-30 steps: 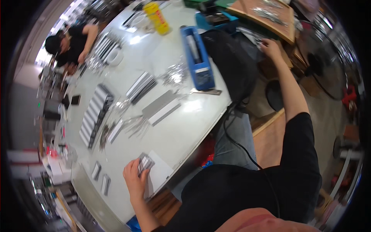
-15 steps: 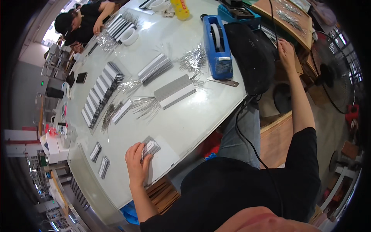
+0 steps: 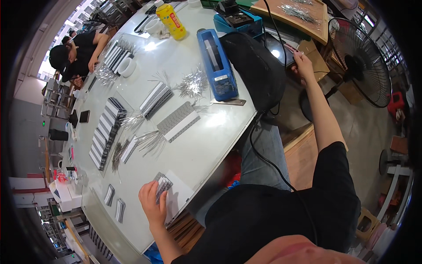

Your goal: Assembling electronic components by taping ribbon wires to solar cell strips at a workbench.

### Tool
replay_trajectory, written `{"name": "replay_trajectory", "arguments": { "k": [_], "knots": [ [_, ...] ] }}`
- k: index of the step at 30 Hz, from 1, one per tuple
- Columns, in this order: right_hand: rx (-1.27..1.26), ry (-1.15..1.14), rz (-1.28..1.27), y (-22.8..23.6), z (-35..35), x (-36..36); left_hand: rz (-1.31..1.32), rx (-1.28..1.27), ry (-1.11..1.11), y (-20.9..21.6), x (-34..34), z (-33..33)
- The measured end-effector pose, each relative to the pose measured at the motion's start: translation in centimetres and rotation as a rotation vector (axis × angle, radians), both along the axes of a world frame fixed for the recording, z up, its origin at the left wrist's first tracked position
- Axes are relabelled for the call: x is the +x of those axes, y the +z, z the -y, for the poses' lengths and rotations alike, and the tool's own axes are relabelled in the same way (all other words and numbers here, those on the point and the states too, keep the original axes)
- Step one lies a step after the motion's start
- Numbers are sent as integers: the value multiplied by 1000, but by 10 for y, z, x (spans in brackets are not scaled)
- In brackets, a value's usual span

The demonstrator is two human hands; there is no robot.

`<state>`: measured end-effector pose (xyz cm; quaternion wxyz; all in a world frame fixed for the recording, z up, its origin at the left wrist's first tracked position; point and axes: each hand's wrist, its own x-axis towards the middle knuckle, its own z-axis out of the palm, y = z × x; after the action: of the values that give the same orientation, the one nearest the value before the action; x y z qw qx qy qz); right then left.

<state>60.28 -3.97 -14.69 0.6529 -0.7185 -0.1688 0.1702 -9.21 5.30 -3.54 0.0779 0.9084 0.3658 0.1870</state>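
My left hand (image 3: 151, 204), fingers curled and thumb bent in, holds the near end of a small stack of grey-and-white strips (image 3: 164, 181) on the table. A white sheet (image 3: 181, 190) lies beside that stack. Out to the far right, my right hand (image 3: 303, 67) is closed around a thin, reddish, stick-like thing (image 3: 289, 47), too small to name for certain. It is beyond the table edge, by a black bag (image 3: 255, 66). Two small bundles of strips (image 3: 109, 195) lie left of my left hand.
Mid-table are a patterned grey-and-white block (image 3: 178, 122), bunches of silvery wires (image 3: 192, 83) and a long striped row (image 3: 107, 133). A blue tape dispenser (image 3: 217, 66), metal blade (image 3: 231, 102) and yellow bottle (image 3: 171, 22) stand further off. A black cable (image 3: 263, 156) hangs near me; another person (image 3: 81, 53) sits far left.
My right hand has drawn back from the bag's far side, and a thin reddish thing now shows in it. My left hand stays by the stack. The whole view has shifted.
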Motion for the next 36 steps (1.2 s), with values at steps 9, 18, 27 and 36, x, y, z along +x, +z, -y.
{"name": "replay_trajectory", "arguments": {
  "k": [9,18,27,36],
  "knots": [
    [45,31,41,4,7,-1,40,23,-71,1,11,5],
    [49,-93,-62,-12,23,-22,42,22,-79,2,14,11],
    [128,-170,-159,-15,16,-40,77,-10,-85,2,23,18],
    [287,-16,-346,-39,52,-2,191,77,1,-14,8,17]
  ]
}}
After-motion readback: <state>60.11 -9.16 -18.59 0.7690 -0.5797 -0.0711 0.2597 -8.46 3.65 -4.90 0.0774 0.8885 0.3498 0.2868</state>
